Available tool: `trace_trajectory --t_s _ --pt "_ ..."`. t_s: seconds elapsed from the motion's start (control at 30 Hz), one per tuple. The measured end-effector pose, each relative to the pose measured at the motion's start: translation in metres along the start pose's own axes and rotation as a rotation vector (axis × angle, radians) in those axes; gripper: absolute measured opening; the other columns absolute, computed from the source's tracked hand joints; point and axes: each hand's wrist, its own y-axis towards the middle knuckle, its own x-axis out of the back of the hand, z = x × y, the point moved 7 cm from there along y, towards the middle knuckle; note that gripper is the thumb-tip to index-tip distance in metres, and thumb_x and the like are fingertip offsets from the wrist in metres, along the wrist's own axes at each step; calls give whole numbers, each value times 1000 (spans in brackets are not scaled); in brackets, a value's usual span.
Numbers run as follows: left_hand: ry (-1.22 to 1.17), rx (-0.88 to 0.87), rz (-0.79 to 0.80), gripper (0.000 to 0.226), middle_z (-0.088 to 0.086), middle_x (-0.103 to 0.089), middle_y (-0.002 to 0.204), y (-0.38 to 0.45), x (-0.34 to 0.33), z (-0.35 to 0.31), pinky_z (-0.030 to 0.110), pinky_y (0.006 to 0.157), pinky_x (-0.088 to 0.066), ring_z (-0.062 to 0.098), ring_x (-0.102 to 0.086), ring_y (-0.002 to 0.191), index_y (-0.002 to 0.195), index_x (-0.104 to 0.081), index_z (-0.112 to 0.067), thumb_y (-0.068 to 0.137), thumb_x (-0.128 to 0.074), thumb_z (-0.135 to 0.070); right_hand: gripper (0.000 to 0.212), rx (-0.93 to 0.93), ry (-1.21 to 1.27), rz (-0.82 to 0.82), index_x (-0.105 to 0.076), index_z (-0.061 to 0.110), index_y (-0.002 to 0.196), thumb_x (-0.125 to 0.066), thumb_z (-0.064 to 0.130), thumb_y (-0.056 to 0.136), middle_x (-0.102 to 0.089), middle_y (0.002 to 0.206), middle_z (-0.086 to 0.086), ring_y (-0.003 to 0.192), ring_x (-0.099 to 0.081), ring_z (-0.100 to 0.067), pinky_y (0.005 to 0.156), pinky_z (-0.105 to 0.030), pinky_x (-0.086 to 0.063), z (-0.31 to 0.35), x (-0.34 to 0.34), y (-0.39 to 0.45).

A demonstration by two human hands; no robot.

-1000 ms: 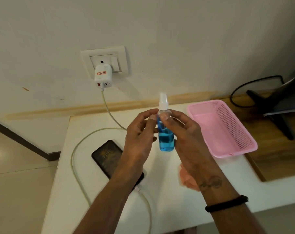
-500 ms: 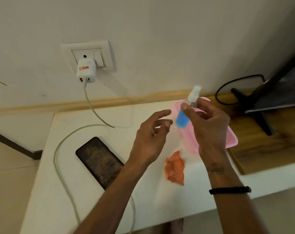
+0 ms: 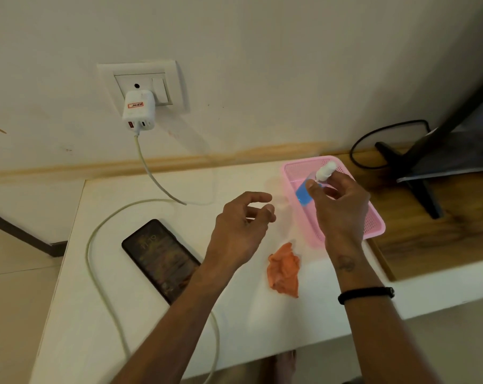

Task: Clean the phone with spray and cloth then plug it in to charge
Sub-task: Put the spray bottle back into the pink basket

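blue spray bottle pinched in right hand, tilted over pink basket. left hand loosely spread, empty; orange cloth lies below-right of its fingers, phone below-left.

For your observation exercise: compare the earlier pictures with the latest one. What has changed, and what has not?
The left hand let go of the spray bottle. The right hand kept hold and carried it rightward, tilted, over the pink basket. The phone, orange cloth and cable lie on the table as before.
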Motion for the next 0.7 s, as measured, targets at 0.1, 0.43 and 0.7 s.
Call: trace_trajectory --t_s 0.1,0.43,0.7 --pt "239 -34 26 19 -10 -77 96 -4 -1 2 21 69 -53 7 -72 80 115 -72 -34 97 -66 -39 37 15 -49 22 -73 21 122 -80 31 87 -75 118 5 94 -64 -9 87 -31 -43 -4 -6 -2" --pt "863 -23 167 29 -1 -64 119 -21 -42 32 37 92 -53 22 -60 114 123 -68 -27 100 -61 -42 52 -77 49 -25 -61 25 134 -78 40 87 -69 121 9 92 -65 -7 66 -12 -42 5 8 -8" --pt "148 -65 -9 11 -6 -80 77 -14 8 -6 10 62 -52 1 -73 70 97 -69 -25 102 -60 -30 13 106 126 46 -65 44 83 -63 49 95 -70 82 30 82 -70 3 69 -14 -55 47 3 -44"
